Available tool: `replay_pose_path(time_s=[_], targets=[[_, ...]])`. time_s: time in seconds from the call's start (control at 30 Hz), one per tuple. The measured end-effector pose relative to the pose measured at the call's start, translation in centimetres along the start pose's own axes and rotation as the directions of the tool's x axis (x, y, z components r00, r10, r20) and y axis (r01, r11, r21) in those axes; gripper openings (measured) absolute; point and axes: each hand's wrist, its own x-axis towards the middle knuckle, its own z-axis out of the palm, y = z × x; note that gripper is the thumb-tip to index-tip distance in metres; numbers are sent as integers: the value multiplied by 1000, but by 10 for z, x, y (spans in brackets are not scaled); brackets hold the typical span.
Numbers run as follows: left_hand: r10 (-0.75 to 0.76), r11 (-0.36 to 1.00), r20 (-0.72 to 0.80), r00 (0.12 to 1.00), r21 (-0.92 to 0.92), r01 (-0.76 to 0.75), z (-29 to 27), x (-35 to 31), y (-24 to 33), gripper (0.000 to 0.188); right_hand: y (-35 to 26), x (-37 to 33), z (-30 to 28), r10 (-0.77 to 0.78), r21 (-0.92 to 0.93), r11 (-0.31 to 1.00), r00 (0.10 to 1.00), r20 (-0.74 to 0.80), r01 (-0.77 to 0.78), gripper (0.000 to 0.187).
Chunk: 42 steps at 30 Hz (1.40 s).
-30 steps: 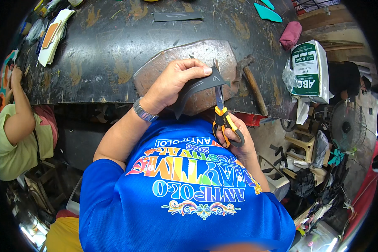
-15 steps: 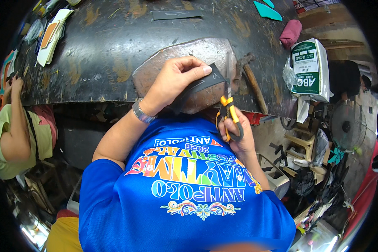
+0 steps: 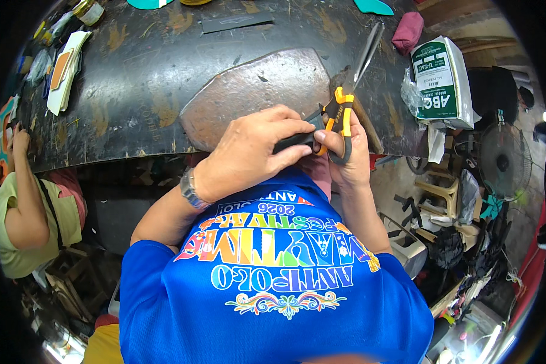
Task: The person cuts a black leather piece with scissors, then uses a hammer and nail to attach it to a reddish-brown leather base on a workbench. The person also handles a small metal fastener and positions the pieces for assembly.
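My left hand (image 3: 258,142) is closed on a black sheet piece (image 3: 294,142), most of which its fingers hide. Yellow-and-black-handled scissors (image 3: 341,109) are gripped in my right hand (image 3: 350,155), their blades pointing up and away over the bench. The right thumb is close to the end of the black piece; whether it touches cannot be made out. Both hands meet at the bench's near edge, in front of a worn, flat metal slab (image 3: 249,88). Small dark scraps lie on the slab. A wooden hammer handle (image 3: 370,130) shows partly behind the scissors.
On the dark bench (image 3: 139,79) are a flat black piece (image 3: 236,23), a stack of pale sheets (image 3: 68,73), a pink pouch (image 3: 407,32) and a green-and-white box (image 3: 441,82). Another person (image 3: 33,212) works at the left. A fan (image 3: 502,162) stands at the right.
My left hand has drawn the black piece nearer and turned it down, close to my right hand. The scissors have moved up and right, away from the piece.
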Motion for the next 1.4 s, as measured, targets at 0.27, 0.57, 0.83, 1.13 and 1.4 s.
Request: replay_pose_path(time_s=[0.27, 0.57, 0.83, 1.13, 1.4], targets=[[-295, 868, 75, 953, -396, 300, -8, 9, -17, 19, -5, -4, -3, -67, -229, 970, 994, 84, 85, 37], [-465, 706, -104, 879, -642, 298, -19, 0, -47, 21, -6, -30, -36, -381, -950, 70, 889, 255, 303, 38], [-477, 709, -136, 868, -644, 289, -19, -2, -45, 21, 1, -35, -37, -407, -960, 9, 878, 252, 279, 34], [-474, 735, -134, 870, -605, 307, -17, -4, -45, 20, 6, -34, -37, -392, -956, 56, 888, 243, 286, 31], [-471, 774, -146, 870, -541, 329, -16, -5, -46, 24, 13, -34, -43, -286, -953, 187, 941, 181, 240, 27]])
